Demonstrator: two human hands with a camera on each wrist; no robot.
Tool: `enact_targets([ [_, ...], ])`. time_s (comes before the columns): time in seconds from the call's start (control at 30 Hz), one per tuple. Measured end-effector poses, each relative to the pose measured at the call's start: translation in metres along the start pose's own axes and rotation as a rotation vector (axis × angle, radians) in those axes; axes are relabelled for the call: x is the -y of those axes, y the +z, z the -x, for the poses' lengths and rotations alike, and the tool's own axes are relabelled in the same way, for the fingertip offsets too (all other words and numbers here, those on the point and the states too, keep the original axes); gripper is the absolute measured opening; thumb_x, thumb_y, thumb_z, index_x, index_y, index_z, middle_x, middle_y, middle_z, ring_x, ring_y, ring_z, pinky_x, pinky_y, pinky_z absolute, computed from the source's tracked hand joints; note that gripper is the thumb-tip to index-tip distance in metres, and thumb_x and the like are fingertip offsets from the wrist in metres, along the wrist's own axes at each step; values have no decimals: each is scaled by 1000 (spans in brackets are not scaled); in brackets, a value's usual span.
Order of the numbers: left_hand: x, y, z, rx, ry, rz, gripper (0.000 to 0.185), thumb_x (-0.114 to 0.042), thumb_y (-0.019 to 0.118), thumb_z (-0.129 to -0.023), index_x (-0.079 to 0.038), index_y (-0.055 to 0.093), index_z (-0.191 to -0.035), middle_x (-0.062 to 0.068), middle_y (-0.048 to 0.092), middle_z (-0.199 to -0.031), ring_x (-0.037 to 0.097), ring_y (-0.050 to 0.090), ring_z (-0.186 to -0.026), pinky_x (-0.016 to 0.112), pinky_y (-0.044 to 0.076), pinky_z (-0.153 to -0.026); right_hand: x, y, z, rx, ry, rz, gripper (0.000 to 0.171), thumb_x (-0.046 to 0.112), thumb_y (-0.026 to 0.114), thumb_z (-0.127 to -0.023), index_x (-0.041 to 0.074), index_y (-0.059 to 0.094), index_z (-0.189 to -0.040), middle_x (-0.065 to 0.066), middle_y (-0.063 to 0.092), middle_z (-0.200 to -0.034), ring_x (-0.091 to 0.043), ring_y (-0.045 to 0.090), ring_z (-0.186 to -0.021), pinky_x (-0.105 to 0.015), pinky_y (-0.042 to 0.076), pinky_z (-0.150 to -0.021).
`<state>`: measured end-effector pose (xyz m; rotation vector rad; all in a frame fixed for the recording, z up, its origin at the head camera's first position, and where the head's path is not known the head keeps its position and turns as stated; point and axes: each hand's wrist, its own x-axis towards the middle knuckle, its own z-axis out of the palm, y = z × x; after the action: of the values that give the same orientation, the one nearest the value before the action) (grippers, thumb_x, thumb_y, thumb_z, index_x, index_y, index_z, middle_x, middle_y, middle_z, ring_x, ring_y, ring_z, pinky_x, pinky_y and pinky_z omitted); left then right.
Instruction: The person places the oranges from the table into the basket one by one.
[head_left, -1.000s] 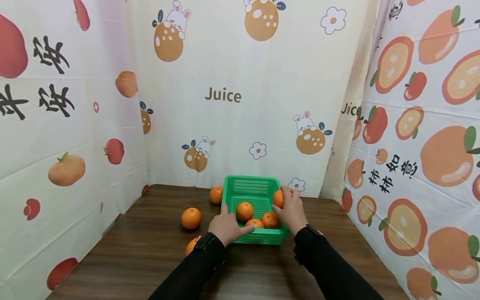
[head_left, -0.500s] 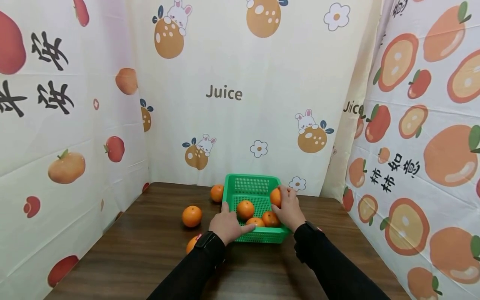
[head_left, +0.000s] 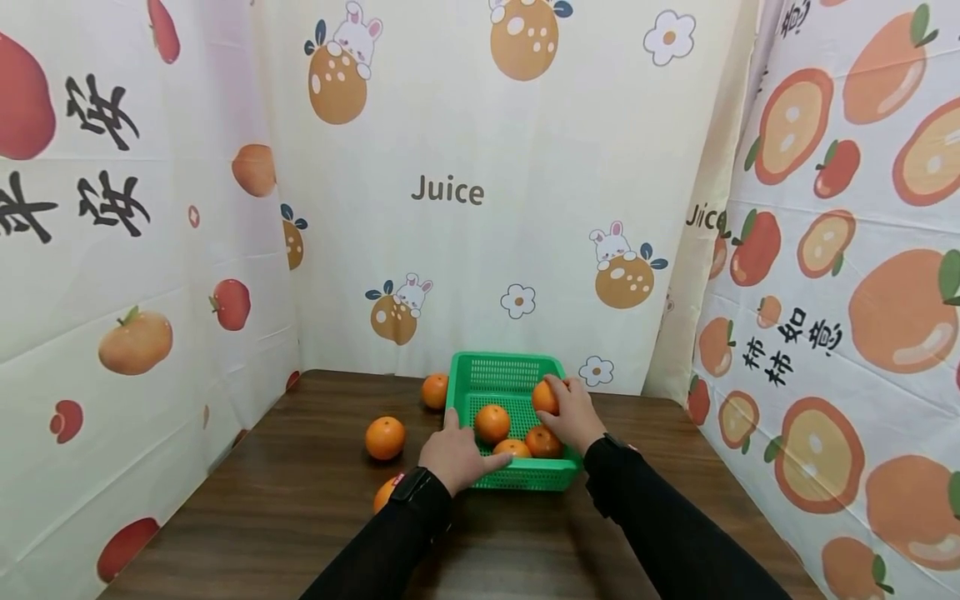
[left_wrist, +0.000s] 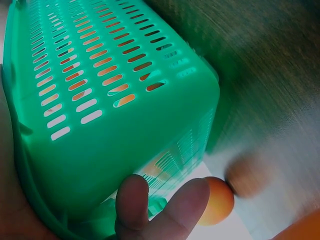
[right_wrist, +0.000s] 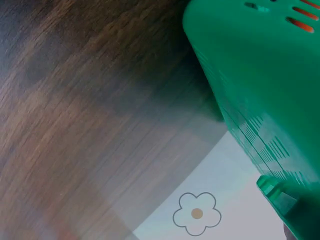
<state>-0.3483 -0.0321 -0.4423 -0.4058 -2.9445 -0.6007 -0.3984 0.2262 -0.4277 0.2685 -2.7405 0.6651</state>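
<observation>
In the head view, a green plastic basket point(head_left: 517, 477) stands on the table with several oranges in it. My left hand point(head_left: 452, 457) holds its near left corner, thumb over the near rim. Two left fingers point(left_wrist: 186, 205) show beside the basket's outer wall in the left wrist view. My right hand point(head_left: 576, 414) grips an orange point(head_left: 545, 397) over the right side of the basket, by the right wall. Below it lie an orange point(head_left: 492, 423), a second orange point(head_left: 543, 442) and a partly covered one point(head_left: 513, 449). The right wrist view hides the gripped orange.
Left of the basket, three oranges lie on the brown table point(head_left: 300, 508): a far orange point(head_left: 434, 391), a middle orange point(head_left: 385, 437), and a near orange point(head_left: 385, 493) partly covered by the left wrist. Printed cloth point(head_left: 465, 250) hangs around three sides.
My right hand has shifted left with its orange, from the basket's right edge to further inside it. The left hand and the basket stay nearly in place.
</observation>
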Motion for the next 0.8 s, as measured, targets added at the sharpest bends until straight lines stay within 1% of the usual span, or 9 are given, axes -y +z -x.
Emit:
enact_targets([
  [0.2,-3,-5,-2,-28,22,-29,97,-86,60,-87,1,74,-127,31,36,-166,30,68,-76,45,60,-76,-1,-1,-4,-33,-20,3,71,25,77,-100,16,44,-162,-25,46,-144,-41,50,-123,-57,49,-102],
  [0.33,-4,-8,-3,-22,19,-32,97,-86,60,-88,1,74,-129,30,35,-167,30,68,-78,45,60,-77,1,-1,-5,-48,-18,24,69,25,77,-100,20,45,-161,-25,45,-146,-42,50,-125,-59,50,-102],
  [0.4,-3,-7,-3,-12,18,-30,97,-86,59,-88,0,74,-129,30,35,-167,29,68,-77,44,60,-77,2,0,-3,-37,-8,33,67,25,76,-101,22,46,-160,-24,43,-148,-42,50,-126,-59,50,-102],
  [0.53,-3,-5,-1,-1,22,-24,97,-87,58,-88,0,74,-129,30,35,-167,28,67,-75,43,60,-76,2,2,1,-18,1,41,64,24,77,-101,23,49,-159,-24,42,-151,-44,48,-131,-61,50,-104],
  [0.6,-2,-5,0,-3,24,-22,96,-86,59,-88,0,74,-128,31,35,-167,28,67,-74,43,59,-74,2,3,3,-14,-8,40,64,22,77,-100,22,50,-158,-25,42,-153,-46,47,-134,-63,49,-105],
  [0.8,0,1,-3,-4,20,-31,96,-86,59,-88,-1,73,-131,30,36,-166,28,68,-76,43,60,-74,0,7,2,9,-6,50,63,25,76,-101,25,50,-159,-25,38,-159,-49,44,-141,-65,48,-109],
])
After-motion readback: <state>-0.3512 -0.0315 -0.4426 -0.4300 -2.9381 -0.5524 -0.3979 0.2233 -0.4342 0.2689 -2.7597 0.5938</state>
